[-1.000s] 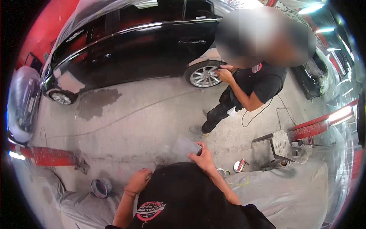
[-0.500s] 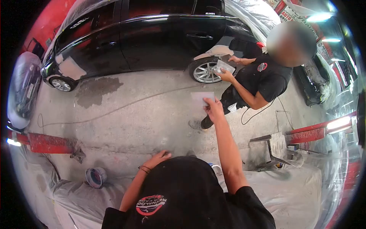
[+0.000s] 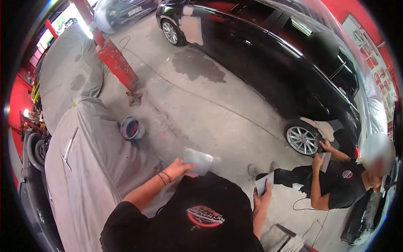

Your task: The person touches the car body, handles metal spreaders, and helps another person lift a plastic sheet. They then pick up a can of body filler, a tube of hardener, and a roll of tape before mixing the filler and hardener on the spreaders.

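My left hand [image 3: 181, 168], with dark bands at the wrist, grips the edge of a thin grey rectangular plate [image 3: 199, 161] with rounded corners. It is held out in front of my torso. My right hand [image 3: 262, 201] is closed on a lighter flat rectangular plate [image 3: 263, 183], tilted up beside my body. Both look like putty spreaders, but I cannot make out the exact kind. A co-worker [image 3: 342, 180] at the right holds a similar grey plate [image 3: 325, 162] near the car's wheel [image 3: 302, 139].
A black car [image 3: 260, 54] with pale filler patches [image 3: 192, 30] stands across the floor. A bucket [image 3: 132, 128] sits beside a cloth-covered shape [image 3: 84, 155] at left. A red post [image 3: 119, 65] rises behind it. A hose [image 3: 201, 100] crosses the concrete. A chair [image 3: 289, 241] is at bottom right.
My view has swung left. My right hand has drawn its plate back from near the co-worker to my side. My left hand is raised, and its plate now shows.
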The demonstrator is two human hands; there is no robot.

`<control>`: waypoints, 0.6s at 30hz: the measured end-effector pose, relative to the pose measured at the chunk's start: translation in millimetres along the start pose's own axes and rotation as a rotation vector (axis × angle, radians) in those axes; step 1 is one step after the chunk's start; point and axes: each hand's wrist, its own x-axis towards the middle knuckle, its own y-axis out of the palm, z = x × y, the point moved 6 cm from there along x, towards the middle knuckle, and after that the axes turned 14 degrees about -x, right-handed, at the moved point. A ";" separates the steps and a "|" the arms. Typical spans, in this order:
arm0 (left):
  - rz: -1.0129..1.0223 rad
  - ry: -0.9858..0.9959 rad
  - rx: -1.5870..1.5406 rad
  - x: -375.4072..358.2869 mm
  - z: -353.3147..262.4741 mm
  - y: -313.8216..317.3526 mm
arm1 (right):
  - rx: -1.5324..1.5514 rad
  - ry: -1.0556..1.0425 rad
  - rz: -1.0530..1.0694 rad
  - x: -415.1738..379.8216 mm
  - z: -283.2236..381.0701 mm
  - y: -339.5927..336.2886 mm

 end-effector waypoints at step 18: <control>0.623 0.704 0.760 -24.9 -40.2 272.4 | -0.052 -0.436 0.165 -85.2 111.1 141.3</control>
